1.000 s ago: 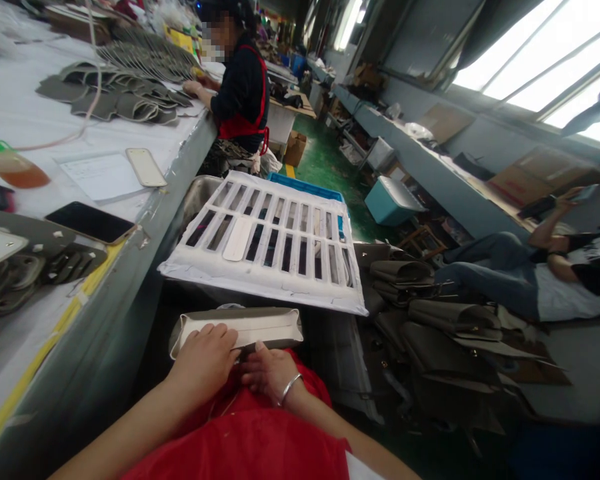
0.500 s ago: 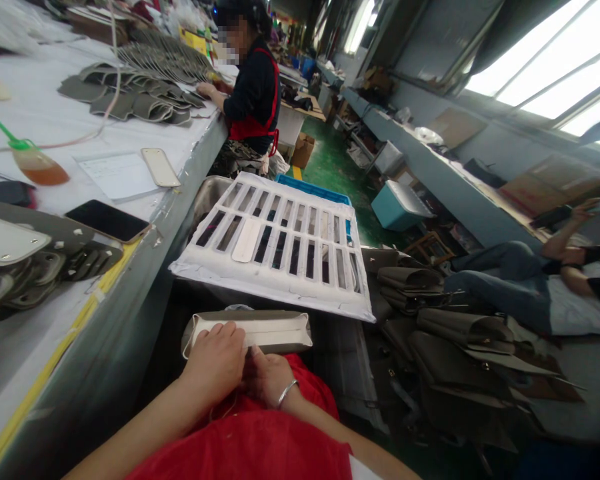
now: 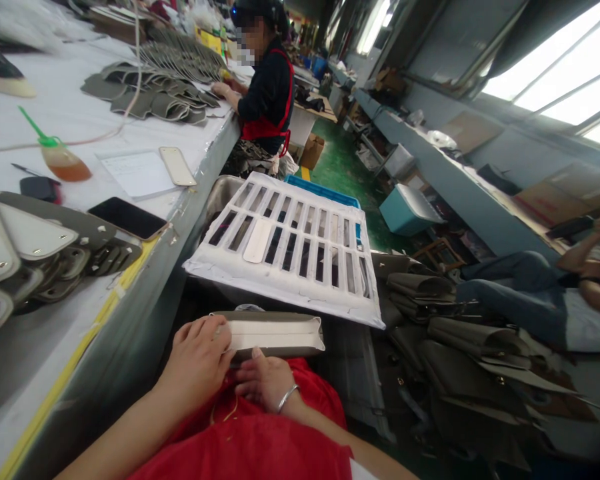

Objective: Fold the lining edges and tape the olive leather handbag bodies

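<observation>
I hold a gray piece [image 3: 275, 333] on my lap. It is long and flat, with a white inside and folded ends. It lies just past my red apron [image 3: 260, 440].

My left hand [image 3: 197, 360] lies on the left end of the piece. My fingers are curled down over it and press on it. My right hand [image 3: 265, 380] is just under the near edge. My thumb touches that edge, and my other fingers are bent under. I cannot tell if they grip the piece. A silver bangle [image 3: 286, 398] is on my right wrist.

Just past the piece is a white rack [image 3: 290, 247] with many slots. One pale strip [image 3: 257, 240] lies on it.

To my left is a long table [image 3: 145, 267]. A black phone [image 3: 127, 218] lies near its edge. More gray pieces [image 3: 45, 260] are stacked there.

To my right is a pile of dark folded pieces [image 3: 460, 340] on the floor.

Far up the table, a person in a red apron [image 3: 267, 87] works. Another person [image 3: 545, 293] sits low on the right.
</observation>
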Demonstrator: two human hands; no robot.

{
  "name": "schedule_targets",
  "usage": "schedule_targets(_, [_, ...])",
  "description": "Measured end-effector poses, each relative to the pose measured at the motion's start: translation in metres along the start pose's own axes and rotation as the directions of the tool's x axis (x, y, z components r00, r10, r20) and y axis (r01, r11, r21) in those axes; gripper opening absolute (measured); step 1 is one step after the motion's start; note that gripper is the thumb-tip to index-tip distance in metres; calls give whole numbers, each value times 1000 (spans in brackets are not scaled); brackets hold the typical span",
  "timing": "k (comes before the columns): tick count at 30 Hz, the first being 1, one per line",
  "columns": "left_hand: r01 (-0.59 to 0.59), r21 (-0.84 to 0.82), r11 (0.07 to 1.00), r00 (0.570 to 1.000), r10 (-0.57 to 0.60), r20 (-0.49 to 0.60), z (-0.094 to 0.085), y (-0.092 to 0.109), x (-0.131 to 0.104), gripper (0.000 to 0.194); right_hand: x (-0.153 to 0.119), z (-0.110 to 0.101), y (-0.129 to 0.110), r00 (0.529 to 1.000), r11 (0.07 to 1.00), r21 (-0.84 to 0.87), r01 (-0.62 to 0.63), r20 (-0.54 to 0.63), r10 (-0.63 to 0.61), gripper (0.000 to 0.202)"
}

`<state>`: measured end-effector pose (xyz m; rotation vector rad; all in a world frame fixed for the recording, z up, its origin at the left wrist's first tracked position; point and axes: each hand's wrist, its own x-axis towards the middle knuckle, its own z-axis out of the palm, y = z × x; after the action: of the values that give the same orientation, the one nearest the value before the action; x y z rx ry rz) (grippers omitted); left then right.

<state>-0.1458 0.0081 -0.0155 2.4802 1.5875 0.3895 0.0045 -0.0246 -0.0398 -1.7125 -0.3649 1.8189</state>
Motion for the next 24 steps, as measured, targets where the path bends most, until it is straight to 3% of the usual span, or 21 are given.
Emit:
schedule_targets(5, [-17, -85, 996, 998, 12, -59, 3, -12, -6, 20, 1, 10, 0, 1000, 1000, -17, -25, -10, 25, 53])
schedule_targets(17, [-69, -281, 957, 997, 57, -51, 11, -33, -3, 17, -4, 33, -7, 997, 996, -32, -82, -3, 82, 45])
schedule_targets(24, [-62, -420, 906, 996, 81, 29, 3, -51, -8, 19, -2, 46, -6, 996, 995, -55, -84, 32, 86, 49])
